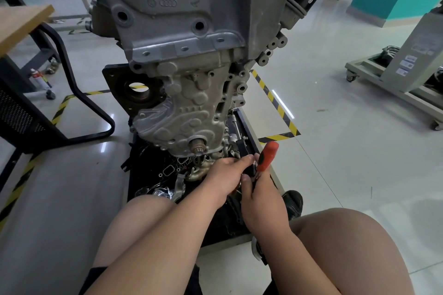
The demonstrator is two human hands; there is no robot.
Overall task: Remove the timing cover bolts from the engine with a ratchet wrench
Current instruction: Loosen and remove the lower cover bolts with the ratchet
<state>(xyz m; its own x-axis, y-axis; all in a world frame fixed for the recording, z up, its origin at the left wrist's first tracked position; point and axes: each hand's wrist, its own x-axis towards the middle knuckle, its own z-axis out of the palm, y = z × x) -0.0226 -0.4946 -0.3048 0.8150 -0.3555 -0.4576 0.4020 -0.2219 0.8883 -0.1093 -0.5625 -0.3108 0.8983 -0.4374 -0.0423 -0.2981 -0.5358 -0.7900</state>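
Observation:
The grey engine [191,19] stands upright on a black stand, its ribbed timing cover [187,112] facing me with a splined shaft end [197,147] near the bottom. Low at the cover's right corner my two hands meet. My right hand [261,196] grips the ratchet wrench by its orange and black handle [268,155], which sticks up and to the right. My left hand [227,175] has its fingers curled round the wrench's head end, which they hide. No bolt shows under the hands.
A black tray [153,175] at the engine's foot holds loose gaskets and metal parts. A black chair frame [79,93] and a wooden table [21,24] stand at the left. A wheeled cart [395,84] is at the right. Yellow-black floor tape [275,105] rings the stand. My knees are at the bottom.

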